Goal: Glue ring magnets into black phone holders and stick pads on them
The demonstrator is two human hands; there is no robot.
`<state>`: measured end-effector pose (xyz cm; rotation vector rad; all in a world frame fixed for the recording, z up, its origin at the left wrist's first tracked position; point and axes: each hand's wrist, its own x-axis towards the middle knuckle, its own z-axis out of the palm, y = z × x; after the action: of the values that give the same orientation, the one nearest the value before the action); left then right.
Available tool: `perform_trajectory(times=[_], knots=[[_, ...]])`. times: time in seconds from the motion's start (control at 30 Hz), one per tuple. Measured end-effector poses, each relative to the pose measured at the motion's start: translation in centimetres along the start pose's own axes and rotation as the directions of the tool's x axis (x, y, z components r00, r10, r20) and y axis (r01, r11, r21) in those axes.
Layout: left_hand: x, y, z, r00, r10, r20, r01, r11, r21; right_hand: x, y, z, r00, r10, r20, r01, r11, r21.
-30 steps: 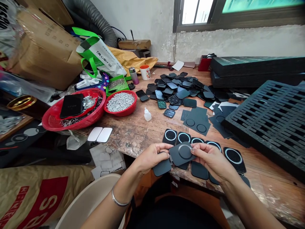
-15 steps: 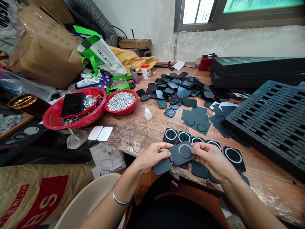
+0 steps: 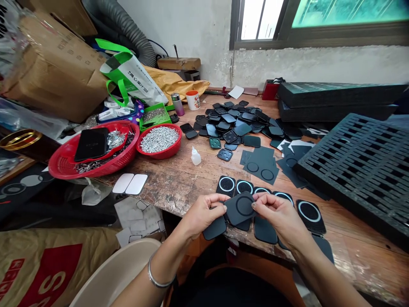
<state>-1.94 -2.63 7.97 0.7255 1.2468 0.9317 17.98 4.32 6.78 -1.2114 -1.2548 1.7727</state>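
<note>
A dark rounded sheet with a ring mark (image 3: 239,209) is held between both hands over the table's front edge. My left hand (image 3: 207,213) pinches its left side, thumb on top. At its upper right corner, my right hand (image 3: 271,209) grips it with thumb and fingertips. Just below my left hand hangs a plain dark panel (image 3: 215,229); whether it joins the sheet I cannot tell. Behind the hands lies a row of dark pieces with pale rings, one at the left (image 3: 226,184) and one at the right (image 3: 310,215). Plain dark panels (image 3: 266,230) lie at the front edge.
A heap of dark plates (image 3: 239,121) sits farther back. Dark sheets (image 3: 262,164) and a slotted black foam tray (image 3: 358,166) are at the right. A white dropper bottle (image 3: 196,157), a red bowl of screws (image 3: 159,140) and a red basket (image 3: 64,164) stand left.
The view has shifted slightly. The ring on the held sheet looked light and shiny before and looks dark now. Both hands keep their grip on the sheet.
</note>
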Motion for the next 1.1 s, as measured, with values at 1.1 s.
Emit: perform_trajectory(times=[1.1], knots=[[0.0, -0.8, -0.3, 0.995, 0.04, -0.089, -0.035, 0.998, 0.053, 0.3, -0.9, -0.4, 0.95, -0.312, 0.019, 0.193, 0.539, -0.82]])
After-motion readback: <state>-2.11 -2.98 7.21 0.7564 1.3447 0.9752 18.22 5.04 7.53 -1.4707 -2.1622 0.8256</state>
